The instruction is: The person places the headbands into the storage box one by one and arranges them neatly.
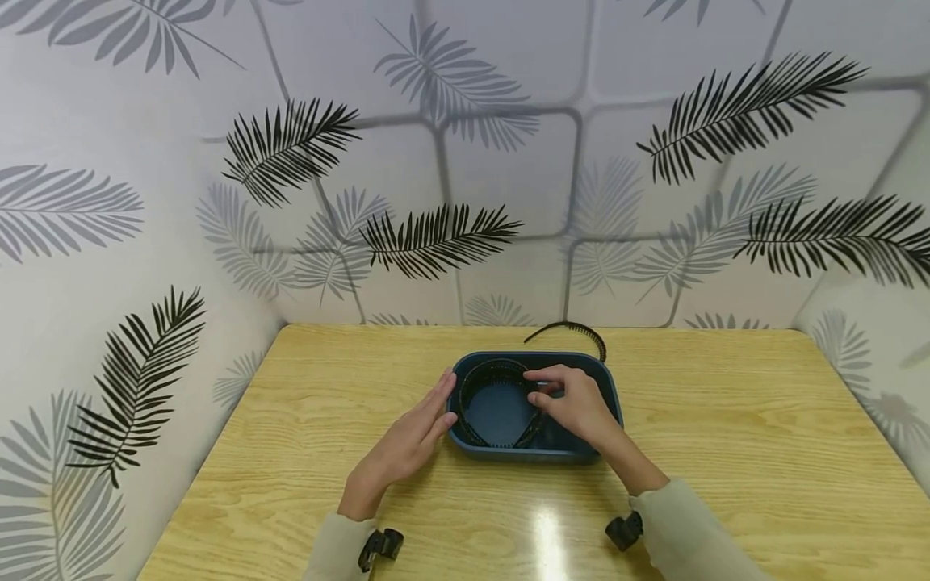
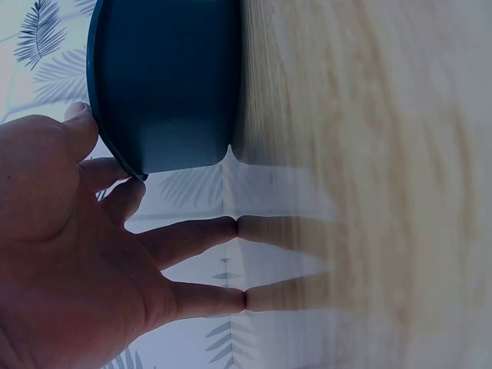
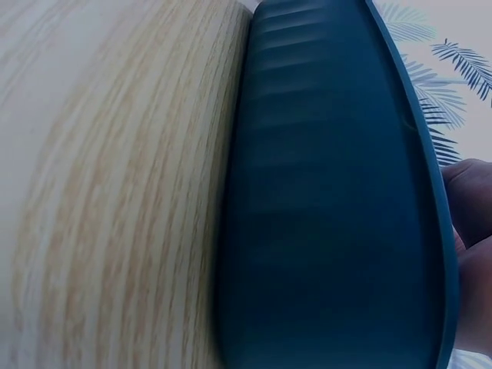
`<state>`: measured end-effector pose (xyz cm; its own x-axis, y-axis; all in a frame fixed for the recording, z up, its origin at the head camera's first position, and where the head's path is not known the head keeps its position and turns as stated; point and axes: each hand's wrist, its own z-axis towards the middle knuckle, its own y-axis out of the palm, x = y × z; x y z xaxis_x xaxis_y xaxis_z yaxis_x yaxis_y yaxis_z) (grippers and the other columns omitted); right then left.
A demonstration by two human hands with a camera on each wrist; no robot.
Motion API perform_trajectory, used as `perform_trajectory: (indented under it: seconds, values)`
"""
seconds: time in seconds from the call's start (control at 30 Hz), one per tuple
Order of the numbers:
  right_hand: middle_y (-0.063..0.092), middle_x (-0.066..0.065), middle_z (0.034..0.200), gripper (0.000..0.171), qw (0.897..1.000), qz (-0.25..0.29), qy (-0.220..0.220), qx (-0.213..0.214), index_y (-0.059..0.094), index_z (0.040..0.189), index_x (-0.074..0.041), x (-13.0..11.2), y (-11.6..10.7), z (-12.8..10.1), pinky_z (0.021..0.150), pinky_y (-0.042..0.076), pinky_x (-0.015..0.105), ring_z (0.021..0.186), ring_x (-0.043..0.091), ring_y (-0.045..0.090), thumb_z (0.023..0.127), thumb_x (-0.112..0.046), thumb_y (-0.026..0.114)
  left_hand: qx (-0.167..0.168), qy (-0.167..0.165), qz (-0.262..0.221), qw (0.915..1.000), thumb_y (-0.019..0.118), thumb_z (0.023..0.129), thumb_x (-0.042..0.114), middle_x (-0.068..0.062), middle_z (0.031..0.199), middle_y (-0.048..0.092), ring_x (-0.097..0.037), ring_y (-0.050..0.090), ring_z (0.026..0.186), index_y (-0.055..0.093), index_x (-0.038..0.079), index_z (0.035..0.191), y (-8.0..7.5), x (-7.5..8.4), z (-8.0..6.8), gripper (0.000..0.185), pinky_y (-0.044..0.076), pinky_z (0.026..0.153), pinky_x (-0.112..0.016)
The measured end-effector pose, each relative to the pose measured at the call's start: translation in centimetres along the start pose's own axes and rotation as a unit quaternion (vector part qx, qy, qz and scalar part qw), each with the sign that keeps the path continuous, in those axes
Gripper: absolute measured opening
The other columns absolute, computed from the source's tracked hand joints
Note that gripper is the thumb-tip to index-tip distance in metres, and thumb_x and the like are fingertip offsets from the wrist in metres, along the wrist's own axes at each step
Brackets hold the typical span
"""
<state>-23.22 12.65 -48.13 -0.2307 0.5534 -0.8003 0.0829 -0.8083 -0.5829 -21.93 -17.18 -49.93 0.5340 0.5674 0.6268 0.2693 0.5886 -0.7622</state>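
Note:
A dark blue oblong bin [image 1: 534,457] stands on the table. Black toothed headbands [image 1: 471,379] lie curved in its left part; how many overlap there is hard to tell. My right hand [image 1: 577,403] reaches over the rim, its thumb and forefinger pinching the right side of a headband. In the right wrist view, the bin wall hides most of that hand [image 3: 473,254]. My left hand [image 1: 410,440] rests against the bin's left end with fingers extended. The left wrist view shows this hand [image 2: 84,238] touching the rim, with two fingers spread down to the tabletop.
Another black headband [image 1: 581,329] lies behind the bin's back right corner, partly hidden by the rim. The wood-grain table [image 1: 327,403] meets a leaf-patterned wall [image 1: 508,282] at the back. Black wrist cameras [image 1: 625,531] sit on both sleeves.

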Motion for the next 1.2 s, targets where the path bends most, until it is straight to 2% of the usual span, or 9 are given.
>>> perform_trajectory:
  seconds: [0.33,0.5,0.77,0.93,1.03,1.2]
  values:
    - [0.069,0.016,0.119,0.033,1.0,0.003,0.001,-0.005,0.074,0.127,-0.006,0.1,0.0,0.0,0.065,0.052,0.031,0.095,0.027,0.07,0.094,-0.009,0.075,-0.004,-0.002,0.0,1.0,0.038,0.114,0.025,-0.013,0.171,0.01,-0.022,0.012,0.156,0.014,0.003,0.164,-0.2,0.0,0.1,0.06,0.02,0.123,-0.047]
    - [0.07,0.017,0.119,0.035,0.999,0.031,0.001,-0.008,0.072,0.129,-0.005,0.2,-0.4,-0.2,0.067,0.057,0.033,0.089,0.024,0.072,0.095,-0.008,0.075,-0.004,-0.002,0.0,1.0,0.038,0.114,0.026,-0.013,0.171,0.01,-0.021,0.011,0.156,0.014,0.005,0.165,-0.3,0.0,0.1,0.06,0.02,0.124,-0.046]
    - [0.067,0.021,0.125,0.035,0.997,0.08,-0.017,0.003,0.07,0.131,-0.001,0.1,-2.2,-0.4,0.074,0.061,0.034,0.087,0.031,0.074,0.097,-0.006,0.072,-0.002,-0.002,-0.003,1.0,0.039,0.114,0.025,-0.013,0.171,0.01,-0.023,0.012,0.156,0.014,0.004,0.164,-0.2,-0.1,0.0,0.06,0.021,0.123,-0.048]
    - [0.064,0.024,0.131,0.036,0.993,0.115,-0.029,0.009,0.067,0.133,0.002,0.0,-3.9,-0.7,0.079,0.061,0.038,0.097,0.037,0.071,0.098,-0.006,0.07,-0.005,-0.004,-0.004,1.0,0.038,0.114,0.025,-0.013,0.171,0.01,-0.022,0.012,0.156,0.014,0.004,0.164,-0.3,0.1,-0.1,0.06,0.02,0.124,-0.047]
    - [0.062,0.026,0.133,0.037,0.991,0.13,-0.035,0.014,0.065,0.135,0.003,0.2,-5.0,-0.8,0.082,0.061,0.037,0.102,0.033,0.07,0.099,-0.006,0.069,-0.004,-0.005,-0.002,1.0,0.038,0.114,0.025,-0.012,0.171,0.01,-0.022,0.012,0.156,0.014,0.004,0.164,-0.3,0.1,-0.1,0.06,0.021,0.123,-0.047]
    - [0.06,0.027,0.135,0.037,0.988,0.147,-0.028,0.03,0.064,0.136,0.003,0.6,-6.9,-0.8,0.083,0.061,0.032,0.103,0.014,0.067,0.101,-0.007,0.067,-0.005,-0.007,-0.004,1.0,0.039,0.114,0.026,-0.012,0.171,0.011,-0.022,0.012,0.156,0.014,0.005,0.165,-0.2,0.1,-0.1,0.06,0.021,0.123,-0.047]
